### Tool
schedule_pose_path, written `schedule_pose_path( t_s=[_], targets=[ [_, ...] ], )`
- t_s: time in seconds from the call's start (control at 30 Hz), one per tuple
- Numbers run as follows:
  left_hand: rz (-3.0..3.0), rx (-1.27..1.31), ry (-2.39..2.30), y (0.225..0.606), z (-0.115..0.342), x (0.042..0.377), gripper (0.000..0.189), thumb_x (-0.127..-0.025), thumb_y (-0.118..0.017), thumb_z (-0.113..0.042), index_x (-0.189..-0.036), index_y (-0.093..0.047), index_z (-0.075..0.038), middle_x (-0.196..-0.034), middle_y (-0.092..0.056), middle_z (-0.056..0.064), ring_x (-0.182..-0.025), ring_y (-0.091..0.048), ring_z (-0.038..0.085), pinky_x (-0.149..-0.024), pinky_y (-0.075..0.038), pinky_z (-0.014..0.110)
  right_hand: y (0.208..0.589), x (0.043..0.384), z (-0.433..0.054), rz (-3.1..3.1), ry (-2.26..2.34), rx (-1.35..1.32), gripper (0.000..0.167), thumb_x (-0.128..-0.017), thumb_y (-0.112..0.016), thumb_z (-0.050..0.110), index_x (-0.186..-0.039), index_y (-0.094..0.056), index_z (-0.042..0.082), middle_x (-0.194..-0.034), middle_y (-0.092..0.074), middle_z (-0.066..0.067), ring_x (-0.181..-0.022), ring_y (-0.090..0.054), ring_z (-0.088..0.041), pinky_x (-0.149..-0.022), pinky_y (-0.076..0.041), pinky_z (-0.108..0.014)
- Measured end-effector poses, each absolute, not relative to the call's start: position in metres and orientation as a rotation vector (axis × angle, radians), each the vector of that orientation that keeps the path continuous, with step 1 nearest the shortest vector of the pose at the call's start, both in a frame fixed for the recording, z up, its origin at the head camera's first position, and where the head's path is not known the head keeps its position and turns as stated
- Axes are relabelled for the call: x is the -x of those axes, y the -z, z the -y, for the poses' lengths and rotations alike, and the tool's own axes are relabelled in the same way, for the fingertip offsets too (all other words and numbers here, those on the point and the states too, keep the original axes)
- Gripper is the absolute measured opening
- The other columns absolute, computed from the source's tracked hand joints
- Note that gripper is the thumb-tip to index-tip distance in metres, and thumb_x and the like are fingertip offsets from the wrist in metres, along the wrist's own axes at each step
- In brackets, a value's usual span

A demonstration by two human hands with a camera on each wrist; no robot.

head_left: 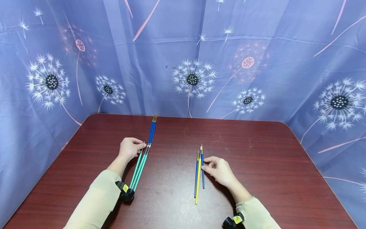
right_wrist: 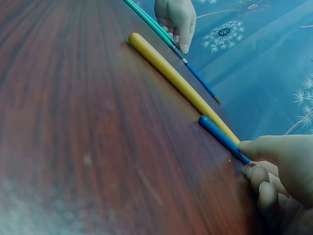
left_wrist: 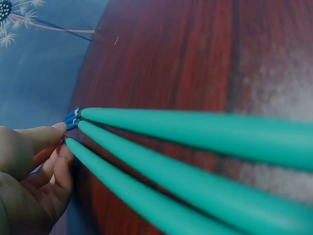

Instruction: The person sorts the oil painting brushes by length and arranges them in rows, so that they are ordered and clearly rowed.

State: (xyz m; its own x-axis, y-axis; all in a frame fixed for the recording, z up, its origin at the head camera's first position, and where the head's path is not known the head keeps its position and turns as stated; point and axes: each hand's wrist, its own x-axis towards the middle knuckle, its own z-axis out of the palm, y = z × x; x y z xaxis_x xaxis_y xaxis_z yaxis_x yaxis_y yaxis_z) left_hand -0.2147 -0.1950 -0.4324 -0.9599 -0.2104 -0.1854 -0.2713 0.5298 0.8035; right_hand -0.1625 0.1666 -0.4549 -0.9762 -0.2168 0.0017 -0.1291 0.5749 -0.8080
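On the left of the table, three green paintbrushes (left_wrist: 195,132) lie side by side. My left hand (head_left: 131,149) pinches the leftmost green paintbrush (head_left: 135,171) near its bristle end, between thumb and fingers. Just beyond, blue paintbrushes (head_left: 152,132) lie in line with the green ones, bristles toward the far edge. Near the table's middle, a yellow paintbrush (head_left: 198,184) lies between two blue ones. My right hand (head_left: 219,170) pinches the right-hand blue paintbrush (right_wrist: 220,134) by its handle, with the thumb close to the yellow handle.
The dark red wooden table (head_left: 271,165) has rounded far corners. Behind it and along both sides hangs a blue curtain (head_left: 160,79) with dandelion prints. A small black camera (head_left: 127,192) is strapped to the left wrist, and another camera (head_left: 230,222) to the right.
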Motion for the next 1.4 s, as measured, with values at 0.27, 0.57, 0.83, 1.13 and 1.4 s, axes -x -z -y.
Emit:
schedule_pose_path(
  t_s=[0.27, 0.57, 0.83, 1.13, 1.4],
  targets=[
    [-2.741, 0.423, -1.414, 0.436, 0.189, 0.217, 0.024, -0.083, -0.072, -0.018, -0.098, -0.07, 0.0, -0.077, -0.071, 0.01, -0.055, -0.059, 0.009, -0.05, -0.051, 0.025, 0.456, 0.162, -0.167, -2.698, 1.383, 0.296, 0.027, -0.082, -0.073, 0.017, -0.106, -0.067, 0.004, -0.066, -0.059, 0.0, -0.04, -0.046, -0.008, -0.037, -0.043, -0.023],
    [-2.685, 0.444, -1.448, 0.43, 0.188, 0.209, 0.024, -0.085, -0.068, -0.011, -0.103, -0.067, 0.004, -0.088, -0.072, 0.019, -0.06, -0.065, 0.011, -0.054, -0.056, 0.028, 0.454, 0.162, -0.167, -2.705, 1.354, 0.313, 0.028, -0.083, -0.072, 0.017, -0.108, -0.067, 0.005, -0.066, -0.059, -0.001, -0.039, -0.045, -0.009, -0.038, -0.042, -0.024],
    [-2.659, 0.478, -1.383, 0.424, 0.186, 0.205, 0.018, -0.083, -0.069, -0.008, -0.097, -0.068, 0.003, -0.076, -0.069, 0.013, -0.057, -0.062, 0.011, -0.052, -0.055, 0.028, 0.453, 0.163, -0.167, -2.694, 1.357, 0.298, 0.028, -0.084, -0.072, 0.018, -0.108, -0.067, 0.005, -0.066, -0.059, -0.001, -0.039, -0.045, -0.01, -0.038, -0.043, -0.024],
    [-2.658, 0.498, -1.404, 0.427, 0.184, 0.206, 0.016, -0.083, -0.069, -0.006, -0.094, -0.068, 0.005, -0.074, -0.069, 0.014, -0.053, -0.062, 0.009, -0.051, -0.056, 0.028, 0.453, 0.163, -0.167, -2.695, 1.361, 0.275, 0.027, -0.083, -0.072, 0.017, -0.107, -0.067, 0.005, -0.066, -0.059, 0.0, -0.04, -0.046, -0.009, -0.037, -0.043, -0.024],
    [-2.659, 0.492, -1.421, 0.422, 0.184, 0.206, 0.021, -0.083, -0.069, -0.008, -0.099, -0.066, 0.006, -0.074, -0.069, 0.014, -0.056, -0.061, 0.01, -0.051, -0.055, 0.027, 0.453, 0.163, -0.166, -2.699, 1.358, 0.278, 0.028, -0.083, -0.072, 0.017, -0.107, -0.067, 0.005, -0.066, -0.059, 0.0, -0.04, -0.046, -0.01, -0.037, -0.043, -0.024]
  ],
)
